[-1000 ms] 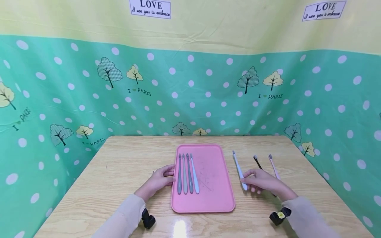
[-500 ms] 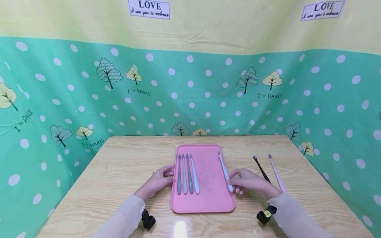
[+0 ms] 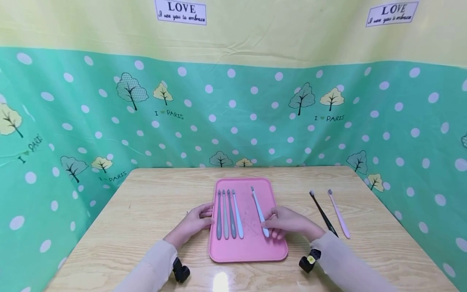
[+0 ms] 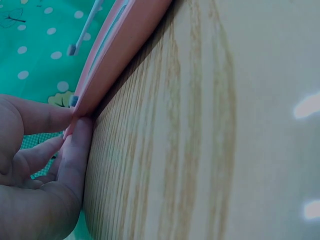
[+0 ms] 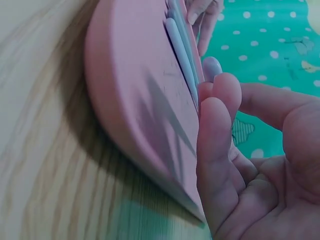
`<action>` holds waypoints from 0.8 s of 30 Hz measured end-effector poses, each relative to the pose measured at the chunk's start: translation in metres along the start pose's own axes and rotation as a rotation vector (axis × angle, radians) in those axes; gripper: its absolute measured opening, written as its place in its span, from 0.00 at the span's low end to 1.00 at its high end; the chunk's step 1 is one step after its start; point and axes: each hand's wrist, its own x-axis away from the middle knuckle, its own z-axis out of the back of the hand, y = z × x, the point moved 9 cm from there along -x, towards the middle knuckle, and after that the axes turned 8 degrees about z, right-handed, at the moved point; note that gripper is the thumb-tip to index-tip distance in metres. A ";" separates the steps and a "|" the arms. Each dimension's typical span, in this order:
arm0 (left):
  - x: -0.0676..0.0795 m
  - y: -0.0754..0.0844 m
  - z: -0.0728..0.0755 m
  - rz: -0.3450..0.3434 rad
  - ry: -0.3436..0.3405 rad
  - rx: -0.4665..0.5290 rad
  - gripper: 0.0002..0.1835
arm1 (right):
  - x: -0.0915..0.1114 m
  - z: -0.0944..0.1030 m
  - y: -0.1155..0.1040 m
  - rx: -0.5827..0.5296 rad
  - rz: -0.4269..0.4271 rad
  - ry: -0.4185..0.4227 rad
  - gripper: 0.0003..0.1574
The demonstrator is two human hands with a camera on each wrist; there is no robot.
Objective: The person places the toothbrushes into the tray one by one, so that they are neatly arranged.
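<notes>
A pink tray lies on the wooden table, its left rim pinched between the thumb and fingers of my left hand. The left wrist view shows this grip on the tray's edge. Over the tray's right half, my right hand pinches a light blue toothbrush near its handle end, bristle head pointing away. A shadow beneath it on the tray in the right wrist view suggests it is raised. Several grey and light blue toothbrushes lie side by side along the tray's left half.
Right of the tray, a black toothbrush and a pink toothbrush lie on the table. A green and yellow patterned curtain hangs behind the table and at its sides.
My right hand has carried the light blue toothbrush leftward from the table to over the tray. The black and pink toothbrushes are now fully uncovered. My left hand has stayed at the rim.
</notes>
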 end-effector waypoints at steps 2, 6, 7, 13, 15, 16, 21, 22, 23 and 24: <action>0.000 0.000 0.000 0.001 0.000 -0.004 0.34 | -0.004 -0.004 -0.002 0.020 0.002 -0.002 0.21; -0.001 -0.001 0.000 0.003 -0.003 -0.002 0.34 | -0.013 -0.012 -0.005 0.039 -0.001 -0.014 0.19; -0.001 -0.001 0.000 0.004 -0.004 -0.001 0.34 | -0.015 -0.015 -0.005 0.038 -0.005 -0.020 0.18; -0.002 0.000 0.000 -0.004 -0.014 0.020 0.34 | -0.026 -0.026 -0.004 0.019 -0.015 -0.048 0.16; -0.003 0.000 0.000 -0.005 -0.016 0.027 0.34 | -0.029 -0.028 -0.003 0.019 -0.021 -0.054 0.15; -0.003 0.000 0.001 -0.007 -0.018 0.029 0.34 | -0.031 -0.029 -0.002 0.022 -0.025 -0.054 0.14; -0.001 0.002 0.000 -0.015 -0.031 0.031 0.34 | -0.036 -0.033 0.000 0.034 -0.048 -0.054 0.12; -0.001 0.002 0.001 -0.017 -0.033 0.031 0.34 | -0.036 -0.033 0.000 0.031 -0.052 -0.053 0.12; -0.001 0.002 0.000 -0.017 -0.035 0.030 0.34 | -0.037 -0.034 0.000 0.028 -0.056 -0.055 0.12; -0.001 0.002 0.001 -0.022 -0.036 0.026 0.34 | -0.037 -0.035 0.000 0.024 -0.062 -0.056 0.12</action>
